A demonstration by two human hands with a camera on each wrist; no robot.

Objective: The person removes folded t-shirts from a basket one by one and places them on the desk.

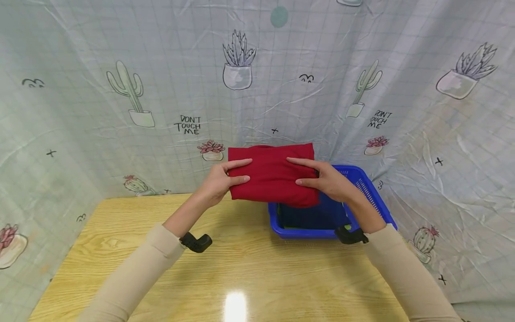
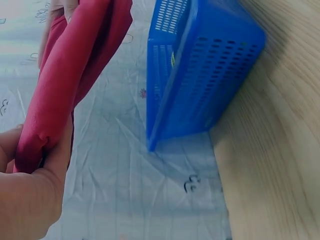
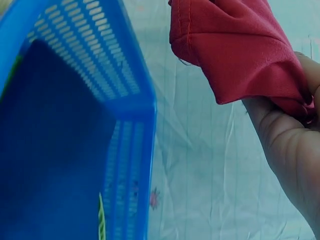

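Observation:
A folded red cloth (image 1: 269,174) with a stitched hem hangs in the air between both hands, over the table and partly over the basket's left side. My left hand (image 1: 219,183) grips its left end, thumb and fingers on either side of the fold. At the other end my right hand (image 1: 331,181) pinches the cloth the same way. In the left wrist view the red cloth (image 2: 60,80) shows as a thick, layered fold. A blue plastic basket (image 1: 277,231) with slotted walls stands below and to the right; dark cloth (image 1: 314,214) lies inside it.
The wooden table (image 1: 193,286) extends in front and to the left. Behind it hangs a pale curtain (image 1: 169,53) printed with potted cacti, close behind the basket. A black wrist mount (image 1: 197,242) sticks out from the left cuff, another (image 1: 350,235) from the right.

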